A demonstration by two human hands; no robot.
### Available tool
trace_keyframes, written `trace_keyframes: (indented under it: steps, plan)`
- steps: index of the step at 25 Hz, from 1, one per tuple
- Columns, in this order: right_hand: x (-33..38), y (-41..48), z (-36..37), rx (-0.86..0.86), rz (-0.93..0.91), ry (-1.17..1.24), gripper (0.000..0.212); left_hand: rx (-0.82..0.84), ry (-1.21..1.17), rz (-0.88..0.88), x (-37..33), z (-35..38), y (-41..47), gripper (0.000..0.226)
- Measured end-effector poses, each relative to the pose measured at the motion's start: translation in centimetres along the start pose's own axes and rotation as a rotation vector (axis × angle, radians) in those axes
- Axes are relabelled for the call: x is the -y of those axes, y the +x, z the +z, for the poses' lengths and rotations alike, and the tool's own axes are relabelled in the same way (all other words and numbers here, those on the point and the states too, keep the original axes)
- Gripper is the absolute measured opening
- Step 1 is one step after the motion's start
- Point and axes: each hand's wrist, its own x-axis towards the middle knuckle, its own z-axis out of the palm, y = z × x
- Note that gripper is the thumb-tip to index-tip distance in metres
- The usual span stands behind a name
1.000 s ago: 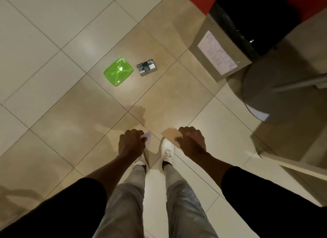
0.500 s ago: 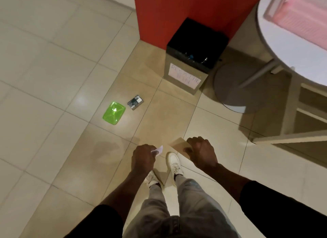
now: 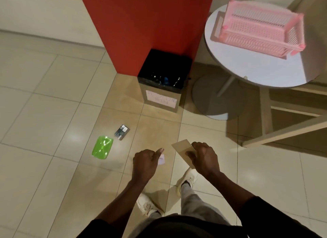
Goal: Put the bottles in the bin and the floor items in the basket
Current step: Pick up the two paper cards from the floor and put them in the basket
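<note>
My left hand (image 3: 146, 160) is closed around a small white slip of paper (image 3: 161, 160). My right hand (image 3: 203, 157) grips a flat brown card (image 3: 182, 147). On the floor to the left lie a green translucent lid (image 3: 102, 147) and a small dark packet (image 3: 122, 132), both apart from my hands. The cardboard bin (image 3: 161, 99), lined with a black bag, stands ahead against the red pillar and holds bottles (image 3: 165, 80). A pink basket (image 3: 256, 28) sits on the round white table (image 3: 261, 69) at the upper right.
A red pillar (image 3: 146, 28) rises behind the bin. The table's round grey base (image 3: 210, 99) rests on the floor right of the bin. A wooden frame (image 3: 283, 124) stands at the right. My two white shoes (image 3: 187, 180) are on the tiles below my hands.
The view has lifted and pulled back from the floor, so the bin, table and basket now show. Both hands have risen, each still holding its paper item.
</note>
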Motion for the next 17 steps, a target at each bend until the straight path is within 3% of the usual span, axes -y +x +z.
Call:
trace_keyframes:
  steps: [2, 3, 11, 17]
  plan:
    - [-2.5, 2.3, -2.3, -0.005, 0.047, 0.017, 0.026, 0.020, -0.004, -0.043, -2.1, 1.6, 2.4, 0.016]
    - [-4.0, 3.6, -3.5, -0.023, 0.054, 0.024, 0.027, -0.003, -0.005, -0.055, -3.6, 2.7, 3.6, 0.013]
    - [-12.9, 13.5, -12.2, -0.180, 0.055, 0.053, 0.018, -0.070, -0.282, -0.180, -17.1, 8.4, 12.4, 0.062]
    - [-14.6, 20.2, -16.5, -0.328, 0.082, 0.150, 0.023, -0.093, -0.359, -0.236, -24.2, 10.8, 20.5, 0.024]
